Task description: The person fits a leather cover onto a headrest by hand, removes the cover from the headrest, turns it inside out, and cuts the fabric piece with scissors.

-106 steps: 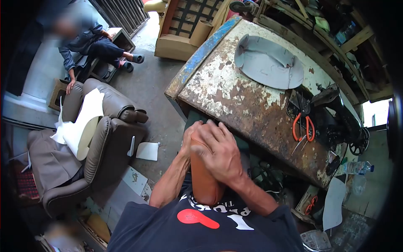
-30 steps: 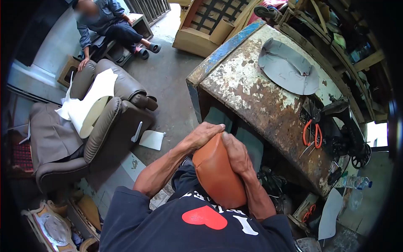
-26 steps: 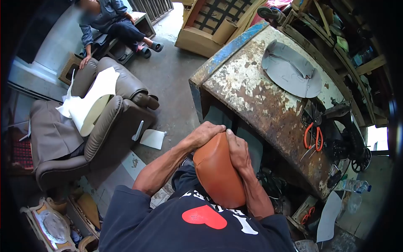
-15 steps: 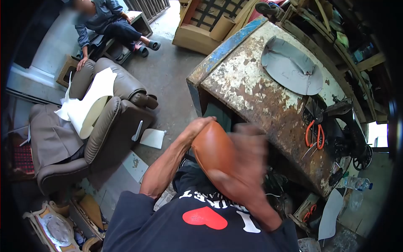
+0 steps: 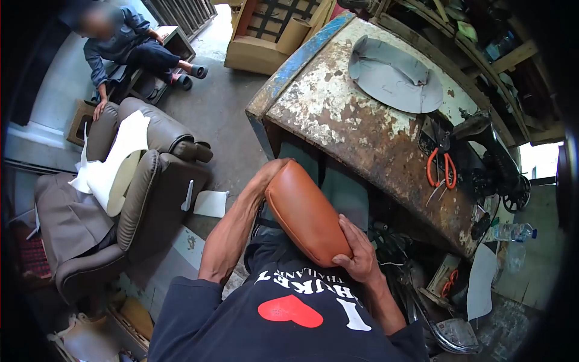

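Note:
A brown leather cushion (image 5: 307,211), smooth and rounded with a seam along its lower left side, lies slantwise before my chest. My left hand (image 5: 278,172) is wrapped over its far upper end, the fingers mostly hidden behind it. At the near lower right end, my right hand (image 5: 357,250) grips the cushion, thumb below and fingers along its side. Under it my dark shirt (image 5: 289,311) with a red heart shows.
A worn workbench (image 5: 338,114) stands ahead to the right, bearing a grey cut piece (image 5: 395,81), orange-handled scissors (image 5: 441,169) and a black sewing machine (image 5: 497,166). At left is a brown recliner (image 5: 145,199) with white material (image 5: 123,157) on it. Another person (image 5: 139,45) sits beyond.
My right hand, blurred while moving over the cushion's right side, now rests gripping its lower end. More of the cushion's surface shows. The view has shifted slightly, moving the bench leftward.

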Motion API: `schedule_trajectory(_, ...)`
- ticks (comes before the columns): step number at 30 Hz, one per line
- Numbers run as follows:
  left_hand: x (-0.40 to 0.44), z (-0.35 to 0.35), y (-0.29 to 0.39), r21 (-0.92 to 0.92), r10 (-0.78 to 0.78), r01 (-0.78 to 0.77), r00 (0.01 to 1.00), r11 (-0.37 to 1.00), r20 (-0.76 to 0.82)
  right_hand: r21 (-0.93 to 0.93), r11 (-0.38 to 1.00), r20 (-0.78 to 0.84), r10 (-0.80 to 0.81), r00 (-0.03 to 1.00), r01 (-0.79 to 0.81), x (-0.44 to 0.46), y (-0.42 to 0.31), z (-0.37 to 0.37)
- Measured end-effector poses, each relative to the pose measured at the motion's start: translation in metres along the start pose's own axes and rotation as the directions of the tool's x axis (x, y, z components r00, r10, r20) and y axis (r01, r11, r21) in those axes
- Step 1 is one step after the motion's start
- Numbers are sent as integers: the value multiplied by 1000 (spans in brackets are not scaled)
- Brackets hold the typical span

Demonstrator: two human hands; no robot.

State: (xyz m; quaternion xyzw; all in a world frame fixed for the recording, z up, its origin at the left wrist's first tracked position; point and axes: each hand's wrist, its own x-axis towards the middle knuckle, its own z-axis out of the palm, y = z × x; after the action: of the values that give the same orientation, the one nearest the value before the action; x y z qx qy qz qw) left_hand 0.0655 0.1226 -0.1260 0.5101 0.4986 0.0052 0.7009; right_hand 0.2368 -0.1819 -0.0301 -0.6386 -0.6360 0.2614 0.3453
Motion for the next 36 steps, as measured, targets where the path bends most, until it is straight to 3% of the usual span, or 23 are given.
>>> schedule_trajectory(2,3,2,0,80,46,-48,998,996,32,-15,1000,17,12,1000,-11,7,-12,-8)
schedule_trajectory(4,0,8,0,26,29,-30,999,999,39,-229,973,63,29,998,-14,31,-48,-12)
schedule_trajectory(7,-7,19,6,-26,18,-17,999,1000,42,-170,980,62,-98,993,107,82,-64,3)
schedule_trajectory(12,-6,29,-3,-49,28,-25,998,998,64,-152,986,148,-47,988,69,143,-52,23)
schedule_trajectory(16,0,19,-7,-136,28,-22,999,990,46,-221,973,143,-37,989,69,116,-72,12)
schedule_trajectory(18,-1,11,-6,-186,29,-25,999,982,22,-324,943,242,8,970,73,79,-63,-1)
schedule_trajectory(20,-4,4,-1,-229,29,-27,1000,973,3,-84,994,147,77,986,-65,41,-22,-2)
schedule_trajectory(21,-5,1,2,-249,40,-40,999,968,-8,-92,994,148,75,986,-62,24,-2,-3)
schedule_trajectory(23,-10,-9,12,-294,90,-95,996,951,-28,91,996,163,5,987,-20,1,38,1)
schedule_trajectory(24,-12,-13,13,-324,117,-121,993,938,-33,-1,993,173,119,978,-121,-12,51,8)
schedule_trajectory(26,-27,-16,13,-381,155,-160,987,911,-44,420,883,31,216,976,-209,-5,25,18)
schedule_trajectory(27,-39,-16,12,-403,176,-181,983,897,-49,433,879,23,213,977,-202,2,15,26)
schedule_trajectory(29,-62,-11,2,-456,214,-213,976,864,-50,642,763,-337,196,921,72,20,4,26)
schedule_trajectory(30,-76,-5,-7,-479,233,-225,971,849,-42,635,767,-354,186,917,89,36,-3,5)
schedule_trajectory(32,-101,8,-29,-513,264,-238,964,825,-23,359,930,-432,243,869,-81,59,-27,-30)
schedule_trajectory(34,-118,17,-47,-525,309,-271,951,806,-17,404,908,-439,301,846,-113,67,-20,-36)
schedule_trajectory(36,-129,27,-62,-590,240,-239,968,771,-78,544,795,-219,445,868,-270,65,-14,-46)
